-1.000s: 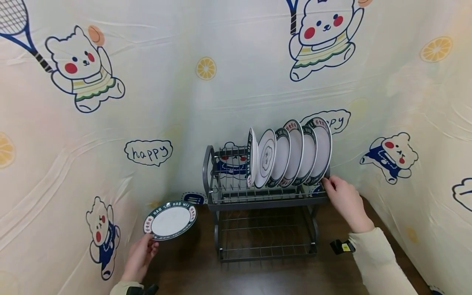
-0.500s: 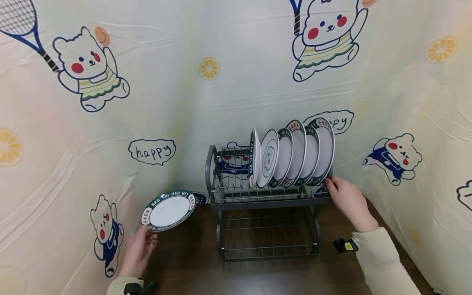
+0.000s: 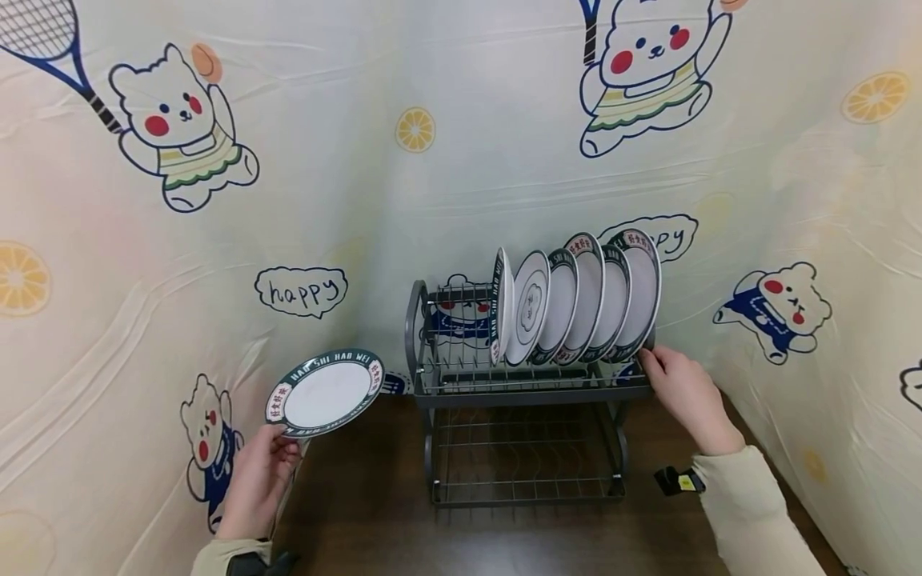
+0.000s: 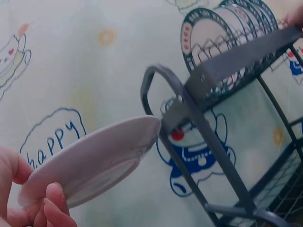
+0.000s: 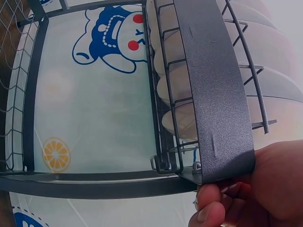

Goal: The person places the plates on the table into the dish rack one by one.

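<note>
My left hand point(image 3: 254, 480) pinches the near-left rim of a white plate point(image 3: 327, 394) with a green lettered border. The plate hangs in the air left of the rack, face up and tilted; the left wrist view shows its plain underside point(image 4: 102, 156). My right hand point(image 3: 687, 400) grips the right front corner of a dark grey two-tier dish rack point(image 3: 533, 396). Its thumb and fingers curl round that corner in the right wrist view. Several plates point(image 3: 529, 308) stand on edge in the upper tier, from its middle to its right end.
The upper tier's left slots point(image 3: 457, 352) hold no plates. Below, the lower wire shelf point(image 3: 529, 464) sits over a dark brown wooden tabletop point(image 3: 360, 512). A pale cloth with printed bears point(image 3: 324, 160) rises behind and at both sides.
My left hand has raised the plate and moved slightly left with it. The right hand keeps its grip on the rack corner; the whole view has shifted a little.
</note>
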Available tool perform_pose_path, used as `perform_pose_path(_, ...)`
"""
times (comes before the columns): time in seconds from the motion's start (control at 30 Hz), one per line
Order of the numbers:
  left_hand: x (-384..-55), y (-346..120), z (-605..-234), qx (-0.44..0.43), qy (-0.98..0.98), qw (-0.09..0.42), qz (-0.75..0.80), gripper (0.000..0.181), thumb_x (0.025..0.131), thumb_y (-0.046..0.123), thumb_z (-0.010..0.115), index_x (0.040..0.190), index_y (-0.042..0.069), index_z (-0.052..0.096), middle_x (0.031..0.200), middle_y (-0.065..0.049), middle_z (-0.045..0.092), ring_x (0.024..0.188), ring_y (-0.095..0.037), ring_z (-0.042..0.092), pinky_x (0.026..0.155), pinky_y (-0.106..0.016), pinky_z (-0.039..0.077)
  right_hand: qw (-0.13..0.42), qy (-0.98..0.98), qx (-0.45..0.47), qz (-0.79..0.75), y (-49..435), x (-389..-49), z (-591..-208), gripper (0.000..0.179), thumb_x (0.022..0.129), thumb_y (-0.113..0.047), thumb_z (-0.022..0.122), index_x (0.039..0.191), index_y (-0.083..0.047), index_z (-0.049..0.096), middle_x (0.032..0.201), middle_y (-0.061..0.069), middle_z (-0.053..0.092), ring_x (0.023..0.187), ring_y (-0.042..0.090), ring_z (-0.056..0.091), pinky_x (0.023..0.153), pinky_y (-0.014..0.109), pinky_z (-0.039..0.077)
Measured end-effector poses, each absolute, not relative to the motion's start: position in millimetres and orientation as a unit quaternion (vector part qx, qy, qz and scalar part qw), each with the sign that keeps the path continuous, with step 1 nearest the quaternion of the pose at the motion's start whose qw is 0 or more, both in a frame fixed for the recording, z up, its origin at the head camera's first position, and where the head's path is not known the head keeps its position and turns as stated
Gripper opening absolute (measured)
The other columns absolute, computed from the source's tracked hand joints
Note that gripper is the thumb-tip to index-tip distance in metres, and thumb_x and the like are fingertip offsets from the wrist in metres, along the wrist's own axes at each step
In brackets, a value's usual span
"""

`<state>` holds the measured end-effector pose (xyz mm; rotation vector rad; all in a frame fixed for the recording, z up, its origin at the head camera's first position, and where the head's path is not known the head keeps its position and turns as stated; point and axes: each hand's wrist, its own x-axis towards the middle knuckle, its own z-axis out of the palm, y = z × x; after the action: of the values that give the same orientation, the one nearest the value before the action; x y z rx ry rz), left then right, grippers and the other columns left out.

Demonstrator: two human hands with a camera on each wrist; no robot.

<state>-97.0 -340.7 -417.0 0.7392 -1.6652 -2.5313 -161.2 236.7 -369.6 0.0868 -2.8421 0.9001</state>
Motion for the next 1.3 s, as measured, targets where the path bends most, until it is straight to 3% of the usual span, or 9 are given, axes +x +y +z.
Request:
perform_pose_path(0.23, -89.7, -337.2, -403.2, 0.19, -0.516, 0.022, -0.835, 0.021, 0.11, 0.022, 0.045, 0.098, 0.015, 0.061, 0.085, 0.006, 0.06, 0.076, -0.007, 0.056, 0.072, -0.018, 0.051, 0.079, -0.95, 0.032, 0.301, 237.4, -160.8, -369.9, 0.04, 0.113, -0.03, 0.04, 0.087, -0.004, 0.056, 0.065, 0.005, 0.046, 0.057, 0.022, 0.045, 0.053, 0.036, 0.036)
perform_pose_path(0.47, -79.2, -331.2, -393.9, 0.093, -0.479, 0.036, -0.872, 0.018, 0.111, 0.021, 0.047, 0.105, 0.012, 0.061, 0.088, 0.002, 0.063, 0.076, -0.008, 0.058, 0.072, -0.019, 0.051, 0.074, -0.95, 0.029, 0.303, 237.8, -161.7, -370.7, 0.042, 0.114, -0.031, 0.038, 0.09, -0.003, 0.058, 0.067, 0.005, 0.049, 0.057, 0.023, 0.046, 0.052, 0.036, 0.037)
perform_pose_path(0.67, -73.3, -324.9, -383.5, -0.001, -0.438, 0.059, -0.897, 0.022, 0.112, 0.013, 0.041, 0.107, 0.007, 0.061, 0.09, -0.001, 0.066, 0.074, -0.01, 0.059, 0.069, -0.02, 0.051, 0.069, -0.95, 0.027, 0.303, 238.2, -162.2, -371.0, 0.042, 0.114, -0.031, 0.038, 0.091, -0.003, 0.059, 0.067, 0.005, 0.05, 0.058, 0.023, 0.047, 0.052, 0.036, 0.038)
perform_pose_path(0.83, -70.8, -321.6, -373.0, -0.029, -0.428, 0.061, -0.901, 0.019, 0.113, 0.013, 0.04, 0.116, 0.006, 0.057, 0.096, -0.002, 0.064, 0.077, -0.01, 0.057, 0.07, -0.02, 0.049, 0.068, -0.95, 0.025, 0.302, 237.6, -162.4, -370.1, 0.041, 0.113, -0.031, 0.038, 0.089, -0.003, 0.058, 0.067, 0.006, 0.049, 0.058, 0.023, 0.047, 0.053, 0.036, 0.038)
perform_pose_path(1.3, -67.6, -306.5, -346.9, -0.071, -0.42, 0.04, -0.904, 0.02, 0.113, 0.015, 0.036, 0.12, 0.007, 0.053, 0.097, -0.002, 0.063, 0.08, -0.011, 0.057, 0.072, -0.02, 0.048, 0.06, -0.95, 0.017, 0.306, 236.5, -160.6, -367.7, 0.043, 0.114, -0.032, 0.038, 0.087, -0.005, 0.056, 0.067, 0.006, 0.05, 0.059, 0.023, 0.047, 0.053, 0.036, 0.038)
